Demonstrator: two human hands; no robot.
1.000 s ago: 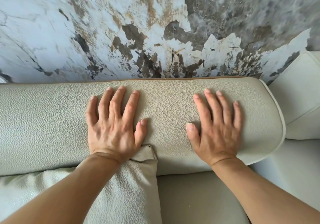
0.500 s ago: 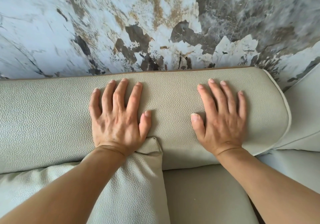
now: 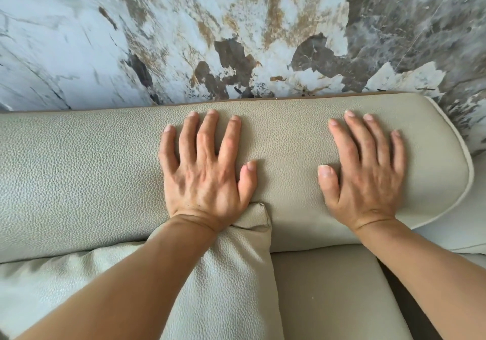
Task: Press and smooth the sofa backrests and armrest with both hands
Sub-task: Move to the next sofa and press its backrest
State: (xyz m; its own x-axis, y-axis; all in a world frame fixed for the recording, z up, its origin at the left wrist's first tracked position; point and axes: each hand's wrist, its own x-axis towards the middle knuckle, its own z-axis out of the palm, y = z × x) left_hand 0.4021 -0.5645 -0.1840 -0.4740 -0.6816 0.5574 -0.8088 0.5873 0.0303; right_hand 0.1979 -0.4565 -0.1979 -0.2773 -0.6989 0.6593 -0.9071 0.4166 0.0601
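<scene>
Both palms are lying flat and spread on the rounded top of the sofa backrest (image 3: 105, 171), so neither grip is closing on anything — the left hand (image 3: 203, 174) and the right hand (image 3: 364, 179) are resting with fingers splayed, pressing rather than grasping. The backrest is running directly under both grips and reaching out past the left one, while its piped end (image 3: 465, 171) is sitting just beyond the little finger of the right hand. Under the heel and wrist of the left hand, the corner of a loose cushion (image 3: 236, 274) is poking up against the backrest. That corner looks like the likeliest trouble: if the left palm is dragging back toward the body, it is probably going to catch the corner and bunch it further, undoing the smoothing. Leaning weight on one palm alone is also risking a dent or a crease between the two grips, where the pebbled leather is lying unsupported by either hand. A sweep to the right is running out of surface fast — the right hand could slip off the rounded end toward the paler section (image 3: 460, 234) beside it. Behind the fingertips, the patterned wall (image 3: 236, 37) is standing close, so a hard push forward could be jamming the nails against it.
</scene>
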